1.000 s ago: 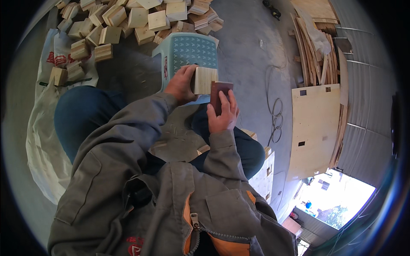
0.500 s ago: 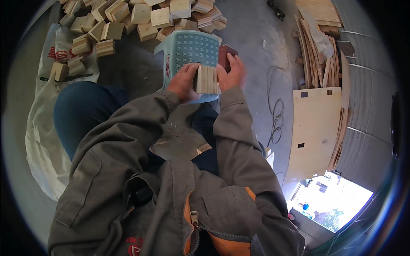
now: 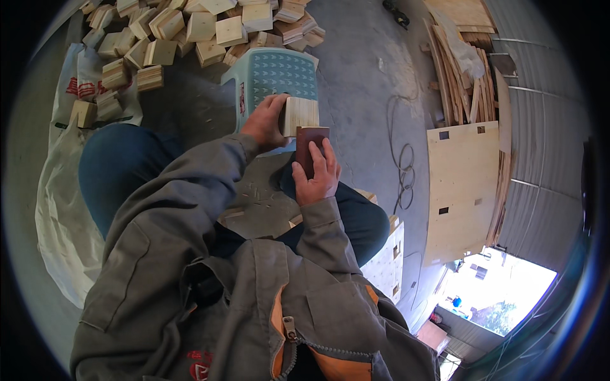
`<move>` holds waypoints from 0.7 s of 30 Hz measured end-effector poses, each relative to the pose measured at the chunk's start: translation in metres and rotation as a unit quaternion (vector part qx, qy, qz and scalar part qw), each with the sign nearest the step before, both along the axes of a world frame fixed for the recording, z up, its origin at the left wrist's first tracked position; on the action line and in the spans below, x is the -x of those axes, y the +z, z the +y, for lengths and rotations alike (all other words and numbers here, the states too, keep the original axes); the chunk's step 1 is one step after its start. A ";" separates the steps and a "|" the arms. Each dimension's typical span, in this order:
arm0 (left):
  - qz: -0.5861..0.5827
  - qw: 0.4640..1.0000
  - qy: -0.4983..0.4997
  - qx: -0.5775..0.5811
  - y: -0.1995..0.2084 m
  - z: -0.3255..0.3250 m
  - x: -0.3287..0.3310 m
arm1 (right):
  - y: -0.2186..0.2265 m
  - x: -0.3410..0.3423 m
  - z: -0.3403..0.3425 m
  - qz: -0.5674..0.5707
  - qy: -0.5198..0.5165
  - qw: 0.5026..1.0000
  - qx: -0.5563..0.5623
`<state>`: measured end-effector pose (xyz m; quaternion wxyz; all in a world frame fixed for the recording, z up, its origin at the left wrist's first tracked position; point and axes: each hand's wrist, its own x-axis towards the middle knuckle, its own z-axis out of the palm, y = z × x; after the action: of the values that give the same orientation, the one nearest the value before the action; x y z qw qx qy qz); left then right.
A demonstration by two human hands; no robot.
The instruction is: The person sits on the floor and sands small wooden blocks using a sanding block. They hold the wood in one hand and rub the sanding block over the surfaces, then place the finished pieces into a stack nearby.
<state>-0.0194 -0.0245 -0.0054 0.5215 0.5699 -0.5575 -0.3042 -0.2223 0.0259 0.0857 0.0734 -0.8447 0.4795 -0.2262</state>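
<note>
A layered plywood block (image 3: pixel 301 113) is gripped in my left hand (image 3: pixel 264 122), fingers and thumb around its left side, above the near part of a light-blue plastic stool (image 3: pixel 281 68). My right hand (image 3: pixel 319 180) holds a reddish-brown sanding block (image 3: pixel 307 147), its fingers laid along the face. The sanding block's far end is at the plywood block's near right corner; whether they touch I cannot tell.
Behind the stool lies a heap of plywood blocks (image 3: pixel 202 28), with several more on a white sack (image 3: pixel 60 184) at left. A cable (image 3: pixel 405 166) loops on the floor at right, beside leaning plywood sheets (image 3: pixel 464 190).
My right hand has drawn the sanding block toward me, from the plywood block's far right side to its near right corner. My left hand keeps hold of the plywood block.
</note>
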 end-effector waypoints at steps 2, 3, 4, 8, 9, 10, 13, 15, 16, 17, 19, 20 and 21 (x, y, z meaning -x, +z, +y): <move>0.001 1.000 0.004 0.011 -0.002 -0.001 0.000 | -0.004 -0.009 -0.009 0.004 -0.001 1.000 0.013; 0.002 1.000 0.005 0.010 -0.003 0.000 0.000 | -0.004 -0.013 -0.018 0.011 0.000 1.000 0.026; 0.004 1.000 0.005 0.008 -0.005 0.000 0.000 | -0.007 -0.017 -0.027 0.009 0.000 0.999 0.039; 0.009 1.000 0.017 0.017 -0.008 0.001 0.001 | -0.010 -0.038 -0.081 0.004 -0.001 0.999 0.034; 0.005 1.000 0.014 0.017 -0.006 0.001 0.001 | -0.013 -0.042 -0.099 0.005 -0.011 0.999 0.033; 0.009 1.000 0.009 0.007 -0.004 0.001 0.000 | -0.014 -0.048 -0.115 0.006 -0.020 0.999 0.033; 0.014 1.000 0.005 -0.020 0.001 0.000 0.001 | -0.001 -0.072 -0.149 0.045 -0.088 0.995 -0.022; 0.009 1.000 0.007 -0.025 0.002 0.003 -0.001 | 0.001 -0.081 -0.161 0.057 -0.102 0.992 -0.051; 0.007 1.000 0.009 -0.025 0.001 0.002 0.000 | 0.002 -0.082 -0.164 0.064 -0.109 0.990 -0.064; 0.005 1.000 0.007 -0.021 0.001 0.002 0.000 | 0.002 -0.081 -0.164 0.061 -0.105 0.991 -0.051; -0.002 1.000 0.004 -0.012 0.000 0.002 0.000 | -0.004 -0.074 -0.157 0.054 -0.098 0.993 -0.025; -0.003 1.000 0.000 -0.011 0.000 0.002 0.000 | -0.007 -0.068 -0.152 0.046 -0.089 0.995 -0.023; -0.004 1.000 -0.005 -0.010 -0.001 0.002 0.000 | -0.010 -0.061 -0.146 0.038 -0.080 0.996 -0.021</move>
<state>-0.0190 -0.0227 -0.0060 0.5120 0.5731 -0.5596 -0.3103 -0.1610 -0.1196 0.0755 0.0546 -0.8100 0.5525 -0.1890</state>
